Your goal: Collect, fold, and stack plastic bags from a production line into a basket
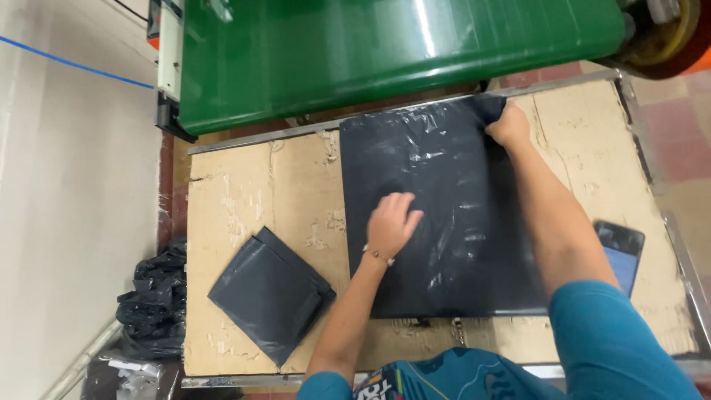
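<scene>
On the table: a flat sheet of torn cardboard (244, 185) covers the top, and a metal frame (259, 138) runs along its far edge.
Big bag: a dark grey plastic bag (444, 222) lies spread flat on the cardboard, in the middle, with its far edge close to the frame.
Left hand: the left hand (390, 222) lies palm down on the bag, near its left edge; the fingers are spread a little and hold nothing, they only press on the plastic.
Right hand: the right hand (509, 126) is at the far right corner of the bag; the fingers are closed on the edge of the plastic there.
Wrist: a thin bracelet (378, 255) is on the left wrist.
Folded bag: a second dark bag, folded (270, 295) to a smaller square, lies on the cardboard to the left, apart from the big one.
Phone: a dark phone (621, 252) lies on the cardboard at the right, partly hidden by the right arm.
Sleeves: both arms come out of teal sleeves (615, 341) at the bottom.
Behind the table: a green machine cover (385, 52) with a shiny surface.
Floor at left: a heap of black plastic (152, 304) lies beside the table, near a pale wall (74, 185).
</scene>
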